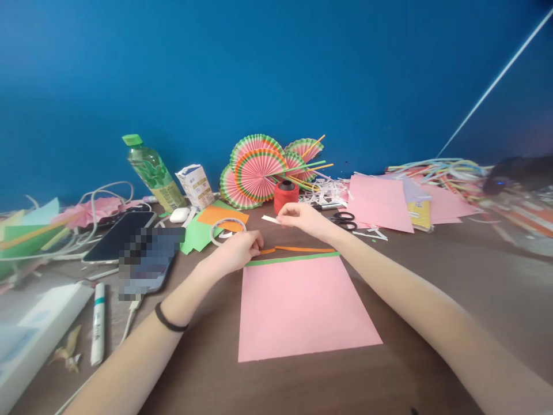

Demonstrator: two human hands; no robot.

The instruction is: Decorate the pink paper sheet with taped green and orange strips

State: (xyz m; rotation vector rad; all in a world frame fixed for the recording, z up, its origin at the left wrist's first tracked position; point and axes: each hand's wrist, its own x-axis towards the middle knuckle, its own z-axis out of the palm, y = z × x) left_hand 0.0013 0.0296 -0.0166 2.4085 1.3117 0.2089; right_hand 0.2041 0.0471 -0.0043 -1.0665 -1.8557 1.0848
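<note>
A pink sheet of paper (302,305) lies flat on the table, with a green strip (294,259) along its far edge. Just beyond that edge is a thin orange paper strip (306,249); a shorter orange piece (268,251) shows left of it, and I cannot tell whether the two join. My left hand (237,249) rests closed at the sheet's far left corner, its fingertips pressed on the end of the short orange piece. Raised above the far edge, my right hand (302,219) pinches a small white paper strip (270,219).
Behind my hands stand folded paper fans (261,173) and a red spool (286,199). Scissors (344,219) and pink sheets (380,202) lie to the right. A tape roll (228,229), phone (151,262), bottle (153,173), small carton (195,187) and marker (98,323) are left.
</note>
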